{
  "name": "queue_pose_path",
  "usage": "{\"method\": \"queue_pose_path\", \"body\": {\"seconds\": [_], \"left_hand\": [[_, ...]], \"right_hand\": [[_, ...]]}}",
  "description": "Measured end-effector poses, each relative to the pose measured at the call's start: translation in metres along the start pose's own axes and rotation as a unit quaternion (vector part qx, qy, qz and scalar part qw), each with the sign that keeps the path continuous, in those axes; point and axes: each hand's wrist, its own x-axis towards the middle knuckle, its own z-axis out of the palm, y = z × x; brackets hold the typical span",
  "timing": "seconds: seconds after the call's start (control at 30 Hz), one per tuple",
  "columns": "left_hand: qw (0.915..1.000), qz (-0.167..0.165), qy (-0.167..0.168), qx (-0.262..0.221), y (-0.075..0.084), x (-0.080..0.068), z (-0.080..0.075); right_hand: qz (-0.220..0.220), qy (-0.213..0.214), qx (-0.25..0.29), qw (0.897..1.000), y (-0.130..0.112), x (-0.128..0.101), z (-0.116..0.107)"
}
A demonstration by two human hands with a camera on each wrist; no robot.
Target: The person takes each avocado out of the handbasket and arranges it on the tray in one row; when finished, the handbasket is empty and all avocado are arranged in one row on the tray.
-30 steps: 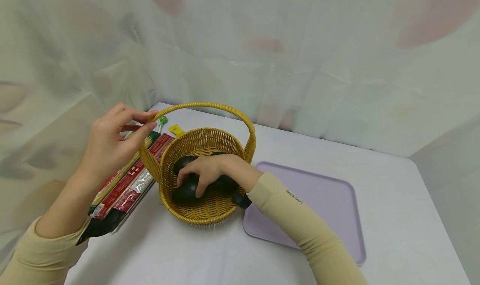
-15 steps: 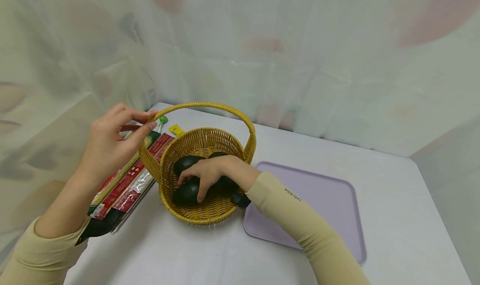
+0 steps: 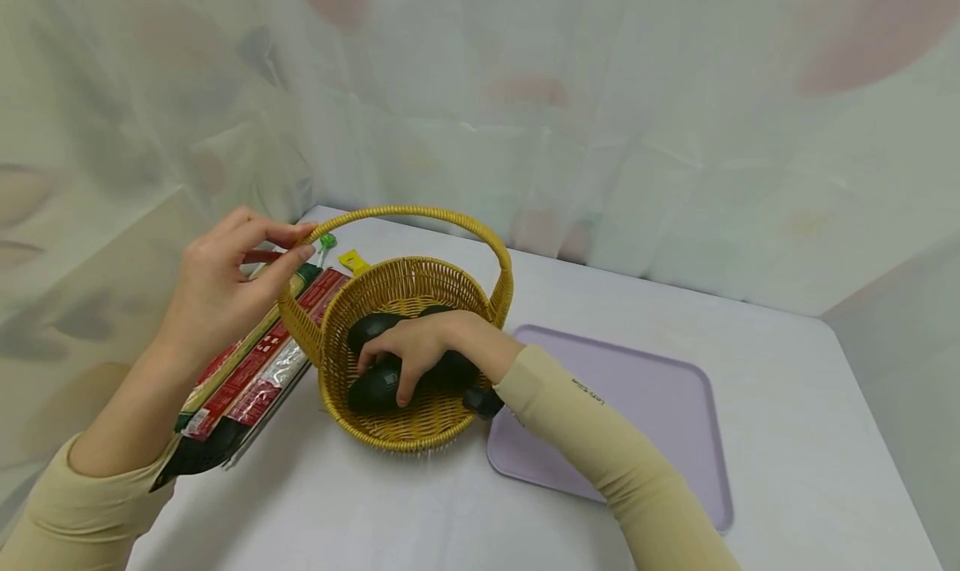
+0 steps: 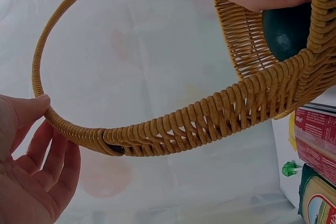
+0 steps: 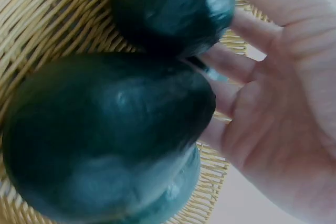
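A pale hanging sheet [image 3: 600,137] printed with faint pink and grey shapes closes off the far and left sides of the scene. In front of it spreads the white counter [image 3: 787,438]. Right of the middle lies a lilac tray [image 3: 667,413], its near left part crossed by the right sleeve [image 3: 607,438].

Left of the tray stands the woven yellow basket [image 3: 408,445], its handle [image 3: 420,211] arching up over the opening. Farther left, long flat packets [image 3: 247,379] in red, gold and dark green lie slantwise, partly behind the left forearm.

The left hand [image 3: 225,271] pinches the left side of the handle between thumb and fingers. The right hand [image 3: 416,346] reaches down inside the basket, thumb and fingers curled round the near left one of several dark green fruits [image 3: 371,329], which look like avocados. These sit together in the basket; the hand covers part of them, so their exact number cannot be told.

Just beyond the far left rim is a small yellow packet [image 3: 350,260], and left of that a green-topped stick [image 3: 327,242].
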Motion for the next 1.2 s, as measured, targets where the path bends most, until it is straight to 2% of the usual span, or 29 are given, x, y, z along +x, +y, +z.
{"method": "queue_pose_path", "body": {"seconds": [0.23,0.57,0.73,0.97,1.2], "left_hand": [[1.0,0.006,0.0,-0.004,-0.001,0.0,0.001],[1.0,0.003,0.001,-0.003,-0.003,0.0,0.001],[1.0,-0.001,0.0,-0.005,-0.004,0.0,0.001],[0.9999,0.003,0.003,-0.009,-0.007,0.0,0.001],[0.9998,0.007,0.007,-0.017,-0.011,0.0,0.0]], "right_hand": [[-0.023,0.011,0.025,0.999,-0.006,-0.01,-0.008],[-0.07,0.06,0.026,0.995,-0.005,-0.035,-0.014],[-0.084,0.079,0.014,0.993,-0.002,-0.053,-0.013],[-0.082,0.093,0.003,0.992,0.001,-0.079,-0.007],[-0.098,0.121,0.031,0.987,0.008,-0.109,0.003]]}}
